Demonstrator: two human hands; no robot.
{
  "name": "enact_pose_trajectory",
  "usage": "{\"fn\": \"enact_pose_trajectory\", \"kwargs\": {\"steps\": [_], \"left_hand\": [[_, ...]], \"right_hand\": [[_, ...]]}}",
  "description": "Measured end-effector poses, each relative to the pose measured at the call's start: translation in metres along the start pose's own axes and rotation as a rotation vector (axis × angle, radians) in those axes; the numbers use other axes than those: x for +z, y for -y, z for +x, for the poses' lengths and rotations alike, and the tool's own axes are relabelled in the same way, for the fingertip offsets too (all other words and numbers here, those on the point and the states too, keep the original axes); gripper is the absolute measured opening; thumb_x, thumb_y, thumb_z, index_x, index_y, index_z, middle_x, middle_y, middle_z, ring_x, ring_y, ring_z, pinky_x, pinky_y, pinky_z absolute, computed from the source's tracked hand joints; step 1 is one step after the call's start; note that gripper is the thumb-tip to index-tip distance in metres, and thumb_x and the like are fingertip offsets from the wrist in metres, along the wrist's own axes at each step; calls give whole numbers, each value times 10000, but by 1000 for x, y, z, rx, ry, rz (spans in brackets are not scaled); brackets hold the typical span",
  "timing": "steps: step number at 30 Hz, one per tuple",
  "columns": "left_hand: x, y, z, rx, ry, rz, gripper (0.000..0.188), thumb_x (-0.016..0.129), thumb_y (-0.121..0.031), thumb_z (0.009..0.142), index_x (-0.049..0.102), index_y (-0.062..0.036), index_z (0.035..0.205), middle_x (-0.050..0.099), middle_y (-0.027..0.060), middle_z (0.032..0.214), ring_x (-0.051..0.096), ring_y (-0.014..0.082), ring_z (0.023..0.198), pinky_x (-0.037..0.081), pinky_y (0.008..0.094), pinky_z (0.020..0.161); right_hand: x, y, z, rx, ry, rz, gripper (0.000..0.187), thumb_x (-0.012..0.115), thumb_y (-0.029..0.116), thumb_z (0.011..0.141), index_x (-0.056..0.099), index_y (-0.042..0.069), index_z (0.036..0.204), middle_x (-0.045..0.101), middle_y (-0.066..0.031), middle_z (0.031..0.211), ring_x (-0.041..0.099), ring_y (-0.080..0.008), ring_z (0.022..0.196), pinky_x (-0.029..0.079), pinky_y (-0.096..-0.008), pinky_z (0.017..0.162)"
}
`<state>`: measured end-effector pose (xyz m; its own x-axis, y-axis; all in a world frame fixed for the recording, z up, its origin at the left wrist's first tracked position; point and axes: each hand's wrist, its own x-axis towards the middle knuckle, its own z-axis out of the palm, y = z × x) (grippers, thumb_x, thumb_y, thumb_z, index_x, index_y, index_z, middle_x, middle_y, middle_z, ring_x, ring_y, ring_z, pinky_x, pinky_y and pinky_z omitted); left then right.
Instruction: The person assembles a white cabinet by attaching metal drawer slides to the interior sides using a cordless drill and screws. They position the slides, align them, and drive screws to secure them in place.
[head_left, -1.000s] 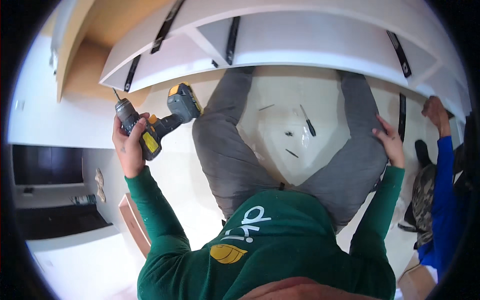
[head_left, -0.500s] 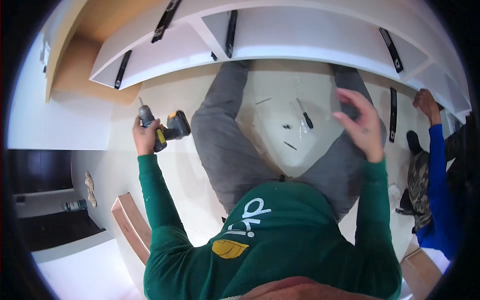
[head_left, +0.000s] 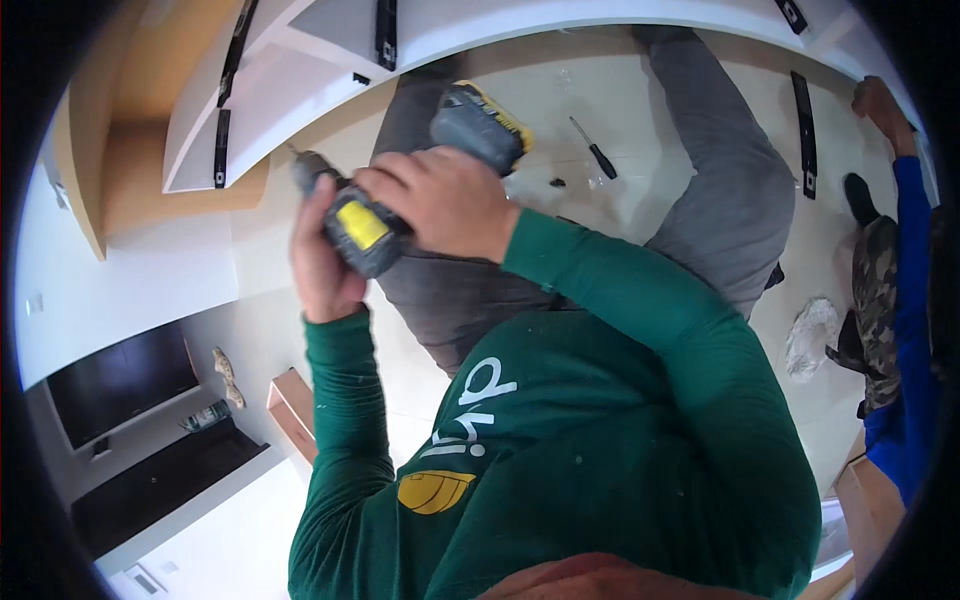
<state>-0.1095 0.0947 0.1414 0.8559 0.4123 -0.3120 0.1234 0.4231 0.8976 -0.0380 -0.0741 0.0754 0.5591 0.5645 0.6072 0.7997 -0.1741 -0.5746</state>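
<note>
A black and grey cordless drill (head_left: 355,222) with a yellow label is tilted up to the left in front of me, its thin bit near the cabinet's left part. My left hand (head_left: 325,262) is closed round the side of the drill's body. Wrapped over the handle, my right hand (head_left: 445,200) covers most of it. The yellow-edged battery (head_left: 482,128) sticks out beyond its fingers. On the floor between my legs lie a screwdriver (head_left: 596,150) and a few small dark bits (head_left: 557,182).
A white cabinet (head_left: 520,30) spans the far side, fitted with black drawer slides (head_left: 386,35). Another slide (head_left: 804,135) lies on the floor at right, near a co-worker's hand (head_left: 884,112) and a plastic bag (head_left: 812,340). A wooden drawer box (head_left: 292,410) stands at left.
My right hand has come across from the right and taken hold of the drill's handle. The drill has turned, with its battery now pointing up and right. My view has shifted.
</note>
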Motion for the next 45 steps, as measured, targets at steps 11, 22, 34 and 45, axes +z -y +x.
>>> {"fn": "enact_pose_trajectory", "kwargs": {"steps": [11, 22, 34, 45], "left_hand": [[72, 48, 74, -220, 151, 502, 516, 475, -484, 1064, 538, -68, 1364, 658, 87, 1252, 599, 212, 1172, 464, 375, 974], [44, 23, 220, 252, -376, 1415, 541, 753, -489, 901, 743, 51, 923, 743, 125, 755, 729, 192, 732, 570, 307, 673], [30, 54, 239, 794, -477, 1827, 461, 718, -500, 844, 758, -51, 749, 700, 184, 716, 697, 388, 694, 549, 464, 660], [22, 52, 245, 733, -366, 1547, 361, 738, -356, 852, 754, -6, 766, 711, 137, 668, 711, 265, 640, 551, 368, 680]], "right_hand": [[-44, -103, -60, 645, -470, 508, 479, 890, 272, 757, 698, 30, 1123, 751, -166, 884, 754, -282, 797, 584, -347, 724], [-75, -133, -61, 871, -514, 1038, 264, 794, 99, 840, 680, 8, 1059, 712, -47, 881, 627, -103, 642, 511, -263, 592], [-107, -141, -13, 919, -391, 1107, 297, 744, 280, 927, 676, 19, 1051, 716, -91, 908, 644, -154, 658, 527, -297, 582], [-56, -178, 67, 918, -421, 1402, 277, 698, 281, 979, 660, 11, 932, 589, -34, 681, 562, -150, 487, 467, -303, 449]]}}
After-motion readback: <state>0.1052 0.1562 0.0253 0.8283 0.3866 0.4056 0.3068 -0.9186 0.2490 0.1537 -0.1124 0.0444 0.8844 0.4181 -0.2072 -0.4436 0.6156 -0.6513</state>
